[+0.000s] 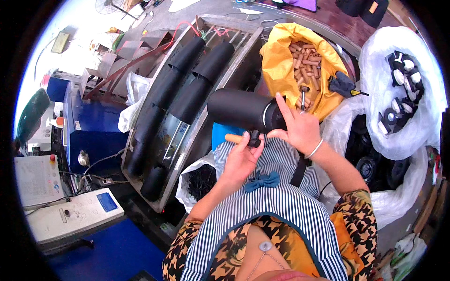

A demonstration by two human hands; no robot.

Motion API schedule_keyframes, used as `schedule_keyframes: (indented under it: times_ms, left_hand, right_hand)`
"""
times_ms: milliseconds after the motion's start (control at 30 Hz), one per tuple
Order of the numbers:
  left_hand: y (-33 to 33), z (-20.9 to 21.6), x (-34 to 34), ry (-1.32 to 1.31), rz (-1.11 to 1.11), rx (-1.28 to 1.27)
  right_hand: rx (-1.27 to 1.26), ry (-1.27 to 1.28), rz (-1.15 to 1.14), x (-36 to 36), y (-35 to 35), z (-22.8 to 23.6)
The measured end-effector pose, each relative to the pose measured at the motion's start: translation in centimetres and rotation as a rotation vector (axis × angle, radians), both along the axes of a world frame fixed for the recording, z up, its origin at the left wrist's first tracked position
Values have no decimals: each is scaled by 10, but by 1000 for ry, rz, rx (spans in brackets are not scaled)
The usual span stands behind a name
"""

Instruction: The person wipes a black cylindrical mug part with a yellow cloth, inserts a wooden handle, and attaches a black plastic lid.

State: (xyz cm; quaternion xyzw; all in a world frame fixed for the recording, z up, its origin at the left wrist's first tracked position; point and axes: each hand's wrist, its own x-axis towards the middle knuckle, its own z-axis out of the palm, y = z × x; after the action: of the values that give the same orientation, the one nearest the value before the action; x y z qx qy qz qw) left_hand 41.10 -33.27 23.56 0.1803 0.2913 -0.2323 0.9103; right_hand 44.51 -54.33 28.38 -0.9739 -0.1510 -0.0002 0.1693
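Note:
A matte black bottle (234, 108) with a pale ring near its right end lies crosswise over my lap. My right hand (302, 131) grips that end, its thumb below and index finger stretched along the edge. Just under the bottle, my left hand (241, 161) pinches a small black fitting (254, 138) with a tan wooden handle piece (233, 138) beside it. Whether these two are joined is hard to tell. Beyond my right hand, a yellow sack (276, 51) holds many tan cylinders (307, 63), with a small metal-shafted tool (303, 96) resting on them.
A wooden-framed rack (225, 70) to the left carries several black cylinders (187, 100). White plastic bags (377, 44) of black parts stand at the right, and another bag (187, 199) sits by my left forearm. A control panel (79, 215) and blue machine casing (93, 117) are at far left.

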Motion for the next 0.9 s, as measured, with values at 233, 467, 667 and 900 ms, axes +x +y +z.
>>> schedule_keyframes:
  times_ms: [233,467,667,900]
  left_hand:
    - [-1,-6,3,-58,-27,15]
    - [-13,-5,2,-13,38,0]
    - [-27,-24,-11,-235,20,264]
    - [-34,-20,5,-472,48,576]
  right_hand:
    - [695,-220,185,-11,3,2]
    - [207,-76,-150,-22,-11,-30]
    - [1309,638,-668,-25,21,-72]
    - [2154,1197,-219,-40,30,-98]
